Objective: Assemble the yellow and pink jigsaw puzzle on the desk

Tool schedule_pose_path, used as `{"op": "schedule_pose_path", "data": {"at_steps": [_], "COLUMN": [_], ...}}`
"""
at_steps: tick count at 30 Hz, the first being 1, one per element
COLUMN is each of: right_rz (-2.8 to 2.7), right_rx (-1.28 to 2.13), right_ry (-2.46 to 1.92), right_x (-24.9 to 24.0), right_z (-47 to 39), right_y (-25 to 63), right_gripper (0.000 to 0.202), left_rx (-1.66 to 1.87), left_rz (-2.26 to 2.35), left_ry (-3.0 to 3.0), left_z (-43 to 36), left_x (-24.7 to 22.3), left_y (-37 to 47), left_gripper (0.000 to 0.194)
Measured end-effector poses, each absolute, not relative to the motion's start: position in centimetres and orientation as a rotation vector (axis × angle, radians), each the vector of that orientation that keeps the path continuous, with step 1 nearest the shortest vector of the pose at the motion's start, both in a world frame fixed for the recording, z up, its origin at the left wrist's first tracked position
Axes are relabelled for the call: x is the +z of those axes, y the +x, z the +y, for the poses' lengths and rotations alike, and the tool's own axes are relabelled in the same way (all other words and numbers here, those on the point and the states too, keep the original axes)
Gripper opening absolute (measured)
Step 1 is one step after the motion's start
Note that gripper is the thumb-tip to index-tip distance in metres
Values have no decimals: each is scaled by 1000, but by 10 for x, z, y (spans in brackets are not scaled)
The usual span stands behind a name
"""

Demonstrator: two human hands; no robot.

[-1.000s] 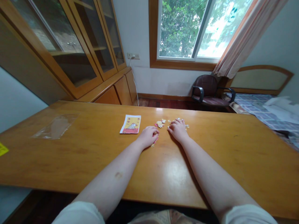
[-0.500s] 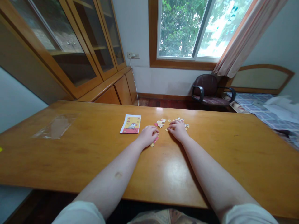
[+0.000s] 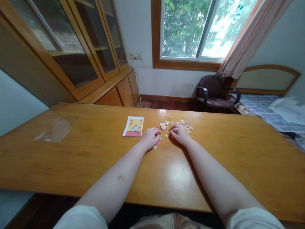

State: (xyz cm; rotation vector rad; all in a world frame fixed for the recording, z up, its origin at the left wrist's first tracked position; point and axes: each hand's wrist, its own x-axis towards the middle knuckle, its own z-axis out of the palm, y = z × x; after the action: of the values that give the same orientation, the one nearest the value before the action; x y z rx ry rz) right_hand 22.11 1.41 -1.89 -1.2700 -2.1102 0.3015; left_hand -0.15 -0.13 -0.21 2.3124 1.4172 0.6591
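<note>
My left hand (image 3: pixel 150 138) lies on the table with its fingers curled. Beside its fingertips runs a short strip of pink and yellow puzzle pieces (image 3: pixel 158 144), partly covered by the hand; what the fingers grip is hidden. To the right, my right hand (image 3: pixel 180 133) is closed, its fingertips at a small yellow puzzle piece (image 3: pixel 166 135) on the tabletop. Just beyond both hands, a small heap of puzzle pieces (image 3: pixel 163 125) lies between them. More loose puzzle pieces (image 3: pixel 189 128) are scattered behind and right of my right hand.
A picture card (image 3: pixel 133 127) with a white animal on yellow and pink lies left of my left hand. Farther left is a clear plastic bag (image 3: pixel 56 129). All rest on a wooden table (image 3: pixel 95 159). An office chair (image 3: pixel 213 92) stands beyond the far edge.
My right hand has shifted slightly left and toward me, and the small yellow piece at its fingertips has slid the same way. My left hand has barely moved.
</note>
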Motion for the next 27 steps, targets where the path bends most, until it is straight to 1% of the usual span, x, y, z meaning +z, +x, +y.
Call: {"op": "schedule_pose_path", "data": {"at_steps": [4, 11, 13, 15, 17, 20, 23, 27], "right_rz": [-2131, -2332, -2332, -2308, -2309, -2431, -2536, -2538], "right_rx": [232, 332, 328, 258, 186, 207, 287, 315], "right_ry": [-1292, -1074, -1094, -1205, -1334, -1397, -1371, -1372], "right_x": [-18, -11, -8, -6, -4, -2, -1, -2], "right_z": [13, 7, 6, 4, 3, -1, -4, -4], "right_y": [222, 214, 213, 212, 212, 209, 206, 204], "right_gripper": [25, 22, 23, 23, 31, 46, 48, 49], "left_rx": [644, 620, 587, 548, 524, 546, 591, 635], "left_rz": [1401, 1307, 1279, 1271, 1277, 1264, 1257, 1317], "left_ry": [2331, 2427, 2457, 2473, 2480, 2483, 2470, 2421], "left_z": [-2, -5, -6, -7, -7, -7, -7, -6], "left_x": [-1, -2, -1, 0, 1, 3, 5, 5], "left_y": [-1, -1, -1, -1, -1, 0, 2, 2], "left_gripper": [25, 28, 30, 31, 31, 27, 22, 20]}}
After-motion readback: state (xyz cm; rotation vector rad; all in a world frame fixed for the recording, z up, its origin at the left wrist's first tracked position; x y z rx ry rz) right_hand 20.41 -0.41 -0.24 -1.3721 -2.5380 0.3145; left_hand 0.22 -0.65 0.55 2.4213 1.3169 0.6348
